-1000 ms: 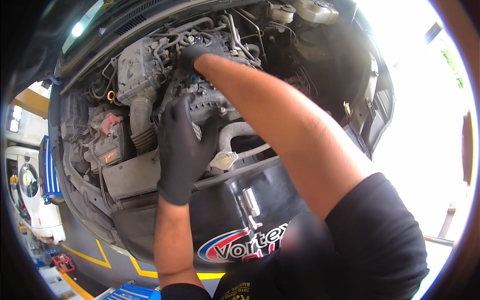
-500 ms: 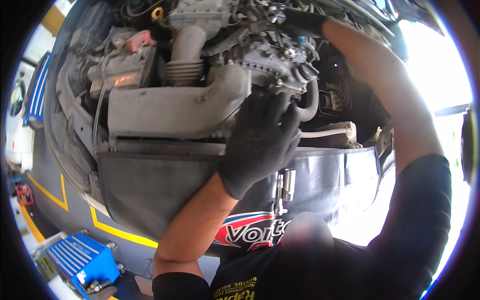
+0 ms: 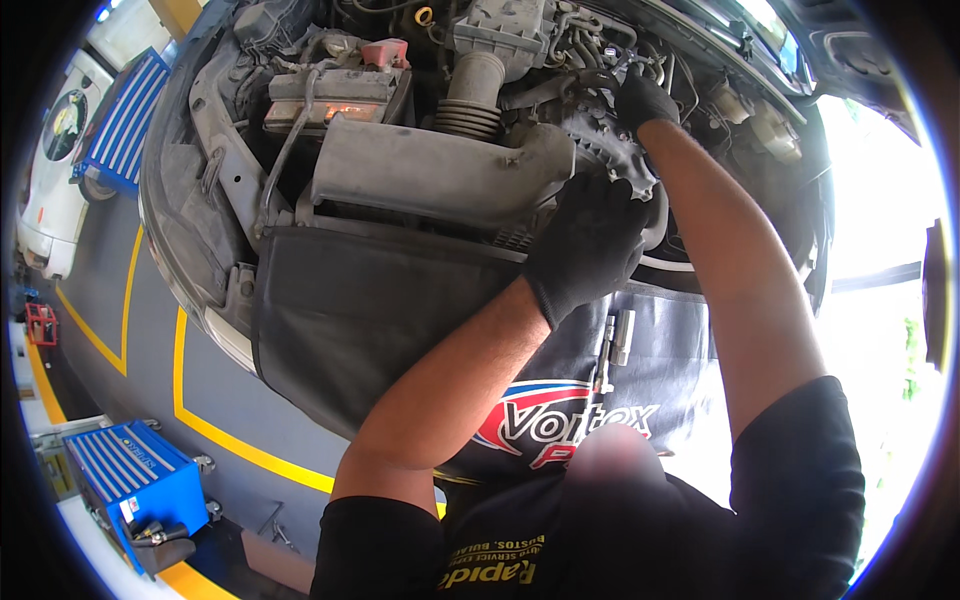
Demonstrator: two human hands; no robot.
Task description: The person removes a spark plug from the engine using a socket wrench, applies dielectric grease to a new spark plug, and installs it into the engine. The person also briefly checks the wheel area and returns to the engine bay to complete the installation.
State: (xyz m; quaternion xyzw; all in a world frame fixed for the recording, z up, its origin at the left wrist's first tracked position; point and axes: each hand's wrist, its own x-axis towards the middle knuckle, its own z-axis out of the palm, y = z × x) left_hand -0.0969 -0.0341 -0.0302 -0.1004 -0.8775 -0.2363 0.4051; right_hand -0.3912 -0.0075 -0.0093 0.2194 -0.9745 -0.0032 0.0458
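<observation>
Left hand: I see the gloved left hand (image 3: 588,245) at the near edge of the engine (image 3: 598,128), back toward me; its fingertips are hidden, so I can't make out whether it grips anything.
Right hand: the gloved right hand (image 3: 645,100) is farther in, over the engine's far side; I can't make out its grip either. The two hands are apart.
Engine: right of the grey air duct (image 3: 430,172), far beyond the black cover (image 3: 370,320).
Battery: the battery (image 3: 335,98) sits left of the ribbed hose (image 3: 470,98).
Tools: a metal socket (image 3: 623,340) and a slim rod (image 3: 605,350) lie side by side on the cover.
</observation>
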